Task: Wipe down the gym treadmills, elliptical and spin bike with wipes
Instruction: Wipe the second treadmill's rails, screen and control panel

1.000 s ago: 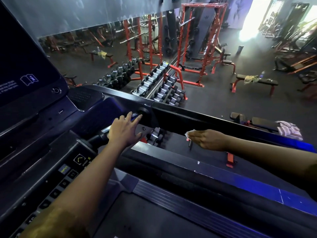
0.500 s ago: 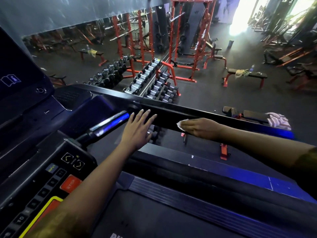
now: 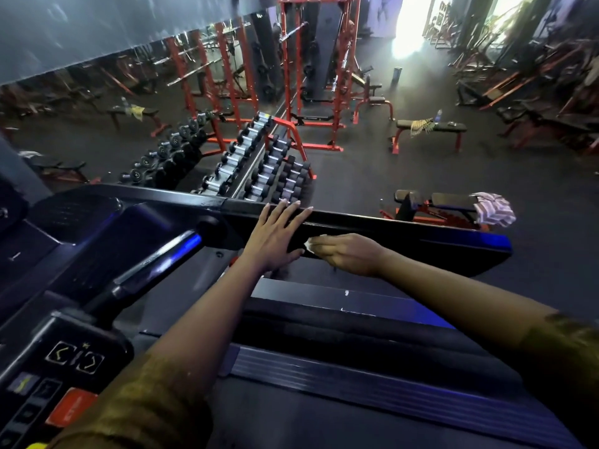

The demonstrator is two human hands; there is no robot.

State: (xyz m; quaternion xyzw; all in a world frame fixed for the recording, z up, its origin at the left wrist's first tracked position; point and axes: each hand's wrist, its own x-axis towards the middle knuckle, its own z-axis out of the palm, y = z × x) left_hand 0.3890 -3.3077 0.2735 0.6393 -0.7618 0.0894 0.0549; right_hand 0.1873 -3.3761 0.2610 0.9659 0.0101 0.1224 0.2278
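Note:
I stand on a black treadmill and look down over its right side handrail (image 3: 405, 231). My left hand (image 3: 275, 234) lies flat on the rail with straight, spread fingers. Just to its right, my right hand (image 3: 346, 254) presses a small white wipe (image 3: 309, 244) against the rail's inner face; only a corner of the wipe shows under the fingers. The console panel (image 3: 61, 377) with arrow keys and an orange stop button sits at the lower left. The belt (image 3: 324, 422) runs across the bottom.
Beyond the rail stands a dumbbell rack (image 3: 259, 170), with red squat racks (image 3: 311, 76) behind it. A flat bench (image 3: 431, 128) with a cloth sits mid-floor, and a nearer bench (image 3: 447, 202) carries a striped towel (image 3: 492, 212). A metal grip bar (image 3: 155, 260) crosses left of my hands.
My left hand left the inner grip bar and moved right onto the side rail, fingers spread. My right hand with the wipe slid left along the rail toward it.

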